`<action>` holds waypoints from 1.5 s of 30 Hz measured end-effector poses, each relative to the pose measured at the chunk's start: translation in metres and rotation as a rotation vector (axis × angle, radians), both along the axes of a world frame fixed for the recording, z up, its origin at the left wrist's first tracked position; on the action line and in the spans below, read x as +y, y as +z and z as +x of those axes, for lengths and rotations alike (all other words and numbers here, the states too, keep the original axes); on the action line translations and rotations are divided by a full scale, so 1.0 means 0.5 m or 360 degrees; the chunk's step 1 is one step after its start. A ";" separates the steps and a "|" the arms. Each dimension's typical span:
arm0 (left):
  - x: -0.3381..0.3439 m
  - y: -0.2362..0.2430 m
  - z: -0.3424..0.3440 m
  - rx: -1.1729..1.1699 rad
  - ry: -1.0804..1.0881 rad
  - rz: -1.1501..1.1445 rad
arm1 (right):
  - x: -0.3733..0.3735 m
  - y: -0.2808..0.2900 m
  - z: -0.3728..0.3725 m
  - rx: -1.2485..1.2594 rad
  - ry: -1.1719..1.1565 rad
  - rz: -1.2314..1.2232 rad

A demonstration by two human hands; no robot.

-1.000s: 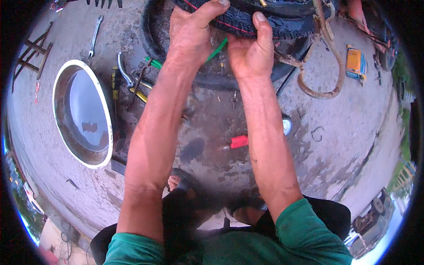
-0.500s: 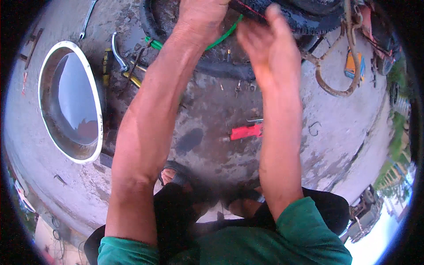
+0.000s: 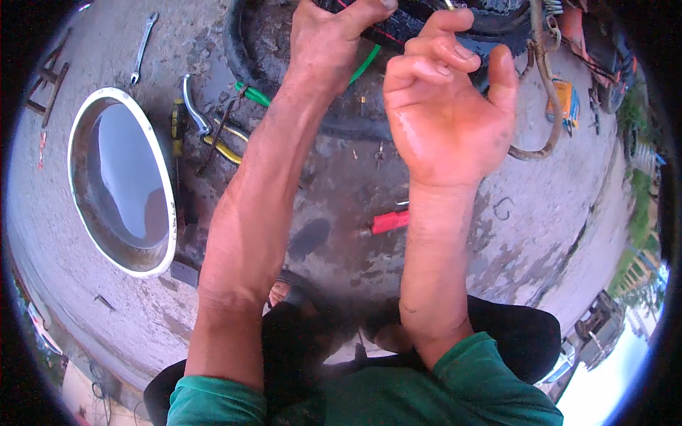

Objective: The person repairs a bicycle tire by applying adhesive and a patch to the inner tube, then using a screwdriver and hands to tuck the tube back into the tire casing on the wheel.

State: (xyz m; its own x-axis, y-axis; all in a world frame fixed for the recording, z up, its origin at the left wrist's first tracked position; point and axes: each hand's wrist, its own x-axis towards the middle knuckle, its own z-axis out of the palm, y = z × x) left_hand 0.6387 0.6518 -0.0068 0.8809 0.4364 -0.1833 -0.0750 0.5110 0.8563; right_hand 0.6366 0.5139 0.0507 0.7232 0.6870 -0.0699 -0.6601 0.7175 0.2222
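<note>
My left hand [image 3: 328, 41] is closed around a black rubber tyre [image 3: 387, 34] with a thin red line, at the top edge of the view. Its thumb lies along the rubber. Just right of it, my right hand [image 3: 451, 113] is turned palm up, with the fingers half curled and apart and the thumb out. Nothing shows in that palm, which looks wet. A small metal piece [image 3: 449, 4] shows just beyond its fingertips, too cut off to name. A green cord [image 3: 364, 65] passes behind my left wrist. The rest of the tyre runs out of view.
Left stands a white-rimmed basin [image 3: 172, 234] of water. Near it lie a wrench [image 3: 144, 48], a screwdriver [image 3: 177, 128] and a yellow-handled tool [image 3: 227, 153]. A red-handled tool [image 3: 389, 222] is partly under my right forearm. Right are a bent metal frame [image 3: 550, 131] and an orange-blue box [image 3: 565, 103].
My right hand has drawn back slightly toward me and rolled palm up, its fingers curling. My left hand keeps its hold on the tyre, its thumb now lying along it. The view has shifted slightly.
</note>
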 end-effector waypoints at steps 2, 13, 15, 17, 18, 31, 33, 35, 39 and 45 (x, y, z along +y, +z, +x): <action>0.000 0.001 0.000 0.0009 -0.0001 0.0005 | 0.003 0.002 0.003 -0.0027 0.0016 -0.0206; -0.004 0.003 0.006 0.0012 -0.0010 0.0016 | -0.007 0.027 0.046 -0.0287 0.0179 -0.0253; -0.009 0.010 0.001 0.0012 0.0007 0.0014 | 0.030 0.039 0.045 -0.0547 0.0476 0.0069; -0.015 0.007 0.009 0.0023 0.0011 0.0040 | 0.025 0.047 0.051 -0.0681 0.0425 -0.0004; -0.014 0.001 0.012 0.0030 0.0001 0.0037 | 0.015 0.061 0.070 -0.0755 0.0277 -0.0195; 0.050 -0.068 0.002 0.0202 -0.0300 0.0550 | -0.018 0.016 0.013 -0.0010 0.0223 -0.0550; 0.060 -0.084 0.006 0.0219 -0.0355 0.0639 | -0.003 0.012 0.003 -0.0073 0.0249 -0.0375; 0.065 -0.091 0.008 0.0226 -0.0415 0.0701 | 0.013 0.007 -0.016 -0.0073 0.0175 -0.0267; 0.049 -0.075 0.014 0.0076 -0.0369 0.0466 | 0.033 0.011 -0.031 -0.0148 0.0127 -0.0197; 0.049 -0.066 0.012 -0.0079 -0.0349 0.0064 | 0.067 0.015 -0.024 0.0005 0.0147 0.0050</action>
State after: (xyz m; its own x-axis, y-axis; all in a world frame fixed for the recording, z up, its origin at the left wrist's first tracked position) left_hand 0.6446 0.6761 -0.0396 0.9629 0.2397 -0.1237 -0.0084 0.4852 0.8744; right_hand 0.6247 0.5471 0.0583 0.6567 0.7526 -0.0493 -0.7224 0.6464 0.2457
